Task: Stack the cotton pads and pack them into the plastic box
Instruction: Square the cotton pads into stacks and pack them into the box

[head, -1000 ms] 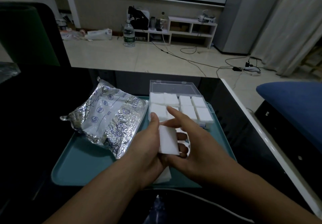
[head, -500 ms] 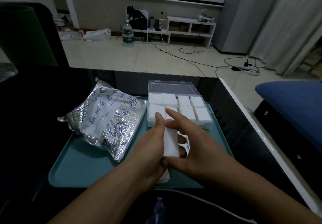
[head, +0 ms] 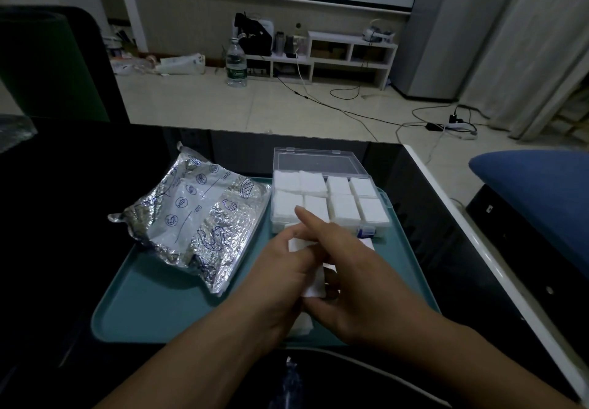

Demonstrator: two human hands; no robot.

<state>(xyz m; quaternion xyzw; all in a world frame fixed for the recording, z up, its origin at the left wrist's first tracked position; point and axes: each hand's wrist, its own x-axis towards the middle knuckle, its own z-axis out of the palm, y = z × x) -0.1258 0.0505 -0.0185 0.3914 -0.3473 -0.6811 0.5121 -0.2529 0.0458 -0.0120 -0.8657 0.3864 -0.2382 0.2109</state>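
Open clear plastic box [head: 322, 166] at the far right of the teal tray [head: 165, 310], its eight compartments filled with white cotton pads [head: 345, 211]; just before it, left hand [head: 280, 281] and right hand [head: 360, 281] grip a pad stack [head: 314, 284] between curled fingers.

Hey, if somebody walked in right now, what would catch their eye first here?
Two hands, left hand and right hand, meet over the teal plastic tray, holding a small stack of white cotton pads between them. Just beyond sits the clear plastic box, lid open, compartments full of pads. Left of it lies a crumpled silver foil bag.
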